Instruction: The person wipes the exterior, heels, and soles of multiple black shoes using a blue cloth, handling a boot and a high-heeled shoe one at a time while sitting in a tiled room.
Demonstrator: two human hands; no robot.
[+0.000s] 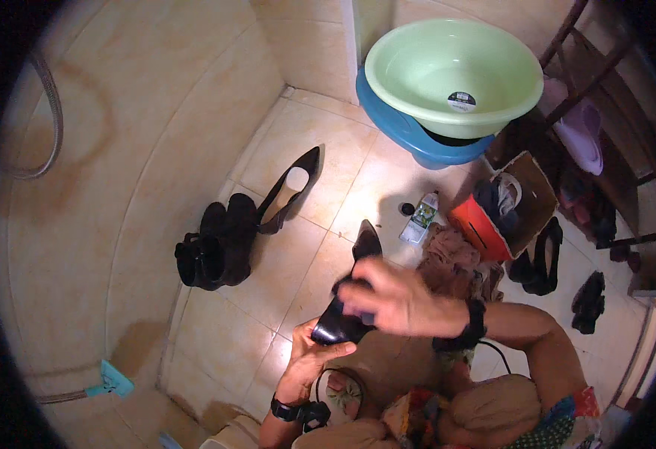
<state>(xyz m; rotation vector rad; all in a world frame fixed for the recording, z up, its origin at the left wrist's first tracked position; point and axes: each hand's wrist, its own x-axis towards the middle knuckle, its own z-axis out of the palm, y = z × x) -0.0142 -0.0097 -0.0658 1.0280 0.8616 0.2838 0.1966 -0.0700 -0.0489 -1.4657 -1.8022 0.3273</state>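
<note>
A pointed black shoe (334, 326) is held off the floor in front of me, its toe aimed away. My left hand (307, 359) grips it at the near, glossy end, thumb along the side. Over the shoe's middle, my right hand (399, 299) has its fingers curled and smeared by motion; something dark shows under them, too blurred to name. Another pointed black shoe (314, 162) with a pale insole patch lies on the tiles ahead. To the right of the held shoe are a white bottle (416, 230), a small black cap (408, 209) and a crumpled pinkish-brown cloth (451, 253).
Black ankle boots (223, 251) stand by the left wall. A light green basin (406, 93) rests on a blue basin (388, 116) at the back. An orange-red box (475, 224) holds dark cloths. Further right are black shoes (545, 262) and a dark rack (593, 82).
</note>
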